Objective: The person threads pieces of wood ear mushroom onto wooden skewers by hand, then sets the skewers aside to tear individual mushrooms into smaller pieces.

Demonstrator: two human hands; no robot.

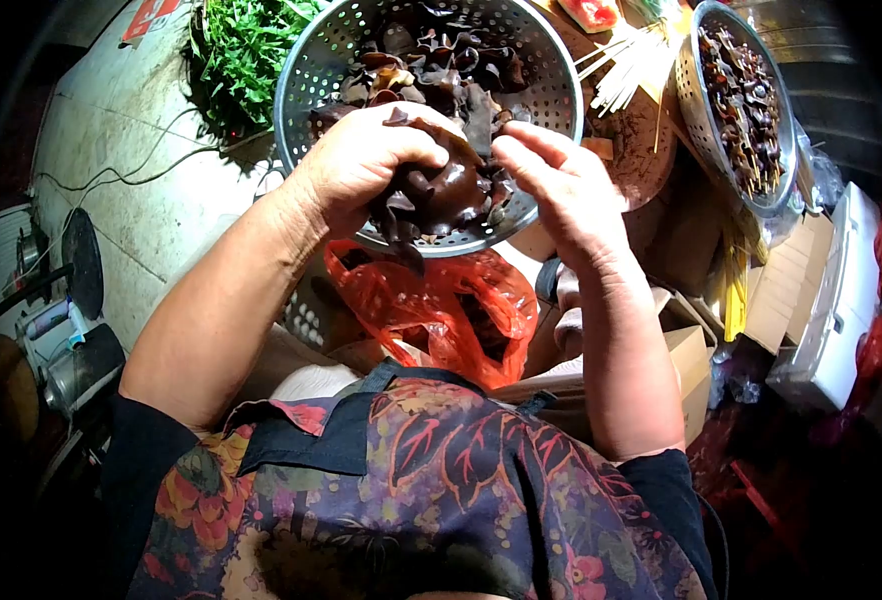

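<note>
Dark brown wood ear fungus hangs from my left hand, whose thumb and fingers press together on it over the near part of a perforated metal colander. My right hand is at the colander's right side, its fingers bent toward the fungus and close to its right edge; whether its fingertips hold a piece is hard to make out. More dark fungus lies heaped in the colander beyond both hands. Below the colander's near rim, a red plastic bag sits crumpled between my forearms.
Green leafy vegetables lie at the upper left, near a cable on the tiled floor. Wooden skewers are at the upper right, beside a second colander of skewered dark pieces. Cardboard and a white foam box stand at the right.
</note>
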